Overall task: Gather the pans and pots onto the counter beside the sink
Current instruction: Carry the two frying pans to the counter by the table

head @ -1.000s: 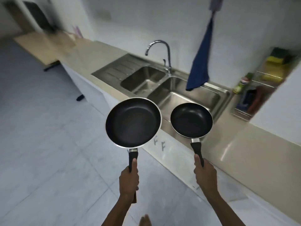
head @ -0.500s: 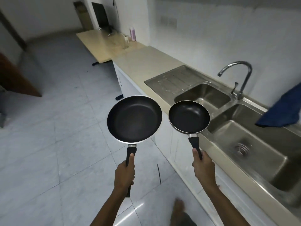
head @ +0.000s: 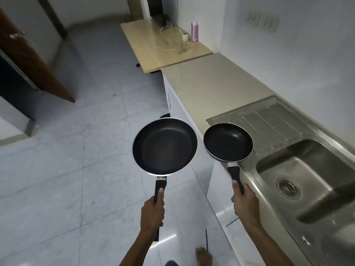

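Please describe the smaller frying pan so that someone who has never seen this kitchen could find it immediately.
Start from the steel sink along the right wall. Over the near corner of its ribbed drainboard hangs the smaller frying pan, held by its black handle in the right hand. The larger frying pan in the left hand hangs over the floor instead, and is clearly wider.

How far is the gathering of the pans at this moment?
Nothing is set down yet: the beige counter beside the sink holds no pan. In hand: the left hand carries the larger pan, the right hand the smaller pan. Left: placing both on the counter.
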`<state>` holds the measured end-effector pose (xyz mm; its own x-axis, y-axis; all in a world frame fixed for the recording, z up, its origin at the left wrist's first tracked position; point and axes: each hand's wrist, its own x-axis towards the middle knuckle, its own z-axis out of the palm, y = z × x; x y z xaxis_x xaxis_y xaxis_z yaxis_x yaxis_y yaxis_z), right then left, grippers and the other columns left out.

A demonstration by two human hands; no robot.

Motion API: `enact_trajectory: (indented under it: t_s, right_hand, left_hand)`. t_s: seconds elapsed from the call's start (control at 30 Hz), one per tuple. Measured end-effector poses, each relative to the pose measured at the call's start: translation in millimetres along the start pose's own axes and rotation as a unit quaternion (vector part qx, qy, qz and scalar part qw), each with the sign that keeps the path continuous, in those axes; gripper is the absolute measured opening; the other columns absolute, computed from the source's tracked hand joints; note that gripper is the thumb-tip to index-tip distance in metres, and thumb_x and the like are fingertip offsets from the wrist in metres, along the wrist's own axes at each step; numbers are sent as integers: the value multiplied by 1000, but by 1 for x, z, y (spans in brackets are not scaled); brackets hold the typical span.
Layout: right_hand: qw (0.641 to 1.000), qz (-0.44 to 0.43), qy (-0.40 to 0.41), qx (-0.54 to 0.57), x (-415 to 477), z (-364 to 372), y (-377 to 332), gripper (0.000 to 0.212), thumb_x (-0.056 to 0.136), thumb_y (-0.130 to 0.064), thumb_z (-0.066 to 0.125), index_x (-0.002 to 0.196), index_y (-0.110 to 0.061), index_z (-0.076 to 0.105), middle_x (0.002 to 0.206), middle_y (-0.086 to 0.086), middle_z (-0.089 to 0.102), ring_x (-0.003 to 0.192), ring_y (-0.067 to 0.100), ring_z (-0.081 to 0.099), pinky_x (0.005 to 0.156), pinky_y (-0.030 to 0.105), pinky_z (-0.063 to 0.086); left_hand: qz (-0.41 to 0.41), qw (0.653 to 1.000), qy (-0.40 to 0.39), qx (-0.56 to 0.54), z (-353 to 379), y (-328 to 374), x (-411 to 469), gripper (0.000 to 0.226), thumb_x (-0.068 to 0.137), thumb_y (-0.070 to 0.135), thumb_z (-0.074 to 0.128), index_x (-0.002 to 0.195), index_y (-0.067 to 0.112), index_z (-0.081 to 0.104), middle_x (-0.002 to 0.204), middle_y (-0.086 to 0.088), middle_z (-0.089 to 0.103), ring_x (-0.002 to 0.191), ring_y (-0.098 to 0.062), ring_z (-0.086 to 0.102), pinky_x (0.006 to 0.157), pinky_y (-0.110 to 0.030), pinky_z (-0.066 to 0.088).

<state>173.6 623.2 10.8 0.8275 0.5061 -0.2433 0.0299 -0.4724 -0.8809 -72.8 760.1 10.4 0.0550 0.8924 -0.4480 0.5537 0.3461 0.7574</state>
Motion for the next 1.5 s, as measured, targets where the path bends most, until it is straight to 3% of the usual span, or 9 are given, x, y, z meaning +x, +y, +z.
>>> enact_trajectory:
  t_s: [0.27,0.5,0.67,0.8,0.9,1.1,1.3,1.5]
  right_hand:
    - [1000,-15,24,0,156,91,-81,32,101,-47,53,78,-25,58,64,0,62,55,20,56,56,34,48]
    - [997,1,71,23,290,191,-159,30,101,-46,53,88,-23,65,63,2,61,53,17,56,55,33,47]
    - [994,21,99,40,370,235,-212,32,103,-40,52,78,-19,59,60,2,55,50,15,49,55,31,43]
    - [988,22,154,16,440,254,-237,28,104,-35,52,91,-14,64,66,3,64,57,19,60,57,30,46]
    - [981,32,190,15,502,268,-254,26,105,-35,50,101,-13,65,71,8,66,62,23,64,57,33,50]
    - [969,60,239,32,595,281,-291,21,106,-38,47,99,-22,59,72,8,65,62,24,64,62,41,55]
    - [949,99,297,44,658,303,-311,22,106,-36,45,105,-21,60,74,5,66,66,20,65,61,33,51]
    - [909,146,387,56,721,347,-319,25,105,-40,45,108,-22,63,72,2,67,67,18,67,64,38,57]
  left_hand:
    - [17,1000,-6,17,10,89,169,65,95,67,44,76,9,66,57,-2,61,50,-18,60,47,-31,53]
    - [63,996,-53,40,19,204,353,60,96,66,43,76,12,62,58,-2,61,50,-14,58,39,-19,44]
    - [97,990,-83,65,29,294,467,63,95,67,45,76,10,63,59,-3,62,49,-16,59,37,-20,44]
    - [118,981,-125,84,58,356,547,63,93,68,46,71,11,61,53,0,59,41,-11,55,36,-20,43]
    - [137,974,-159,90,91,404,599,61,93,68,48,69,13,56,53,1,56,40,-10,51,37,-20,42]
    - [162,955,-212,129,141,493,681,59,97,66,43,71,14,54,60,-2,53,51,-14,52,41,-22,41]
    - [207,928,-261,167,187,553,764,59,98,63,43,69,15,62,66,-5,65,62,-22,61,63,-34,46]
    - [260,889,-313,210,236,611,848,63,96,68,39,72,15,64,67,-8,67,57,-17,61,53,-28,46]
